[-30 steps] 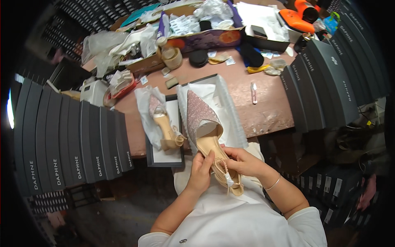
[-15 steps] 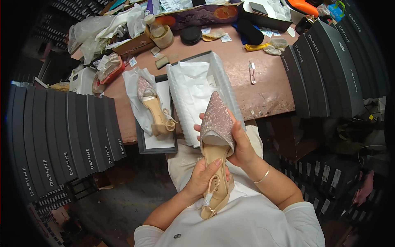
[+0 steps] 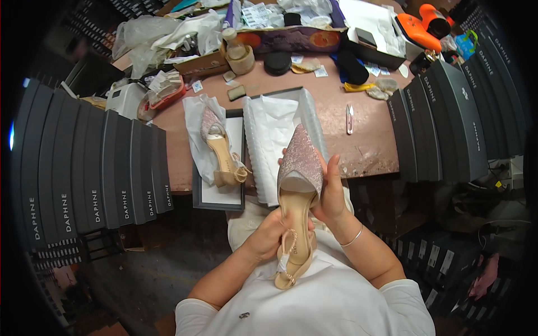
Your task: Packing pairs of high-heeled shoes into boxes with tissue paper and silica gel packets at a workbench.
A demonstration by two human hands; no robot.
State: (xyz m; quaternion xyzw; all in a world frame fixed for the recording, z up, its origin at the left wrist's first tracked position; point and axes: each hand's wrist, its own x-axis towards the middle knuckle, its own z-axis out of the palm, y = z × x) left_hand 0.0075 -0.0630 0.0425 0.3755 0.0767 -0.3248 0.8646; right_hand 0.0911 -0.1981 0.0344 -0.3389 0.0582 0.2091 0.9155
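- One glittery pink shoe [image 3: 300, 190] is held above the lap, just off the desk [image 3: 370, 145] edge.
- The right hand [image 3: 330, 196] is wrapped around its side; fingertips are hidden.
- The heel strap is pinched by the left hand [image 3: 269, 235].

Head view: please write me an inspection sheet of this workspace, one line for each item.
Surface: worn pinkish-brown worktable, partly covered.
Job's things: pink glitter pointed slingback shoe held over the lap; its mate lies on tissue in a box lid; open tissue-lined shoe box.
Clutter: small thread snips, tape rolls, plastic bags, papers, orange tool.
Grippers: left hand at the heel strap; right hand around the shoe's side.
Cables: nothing seen.
Surroundings: rows of dark grey shoe boxes on both sides.
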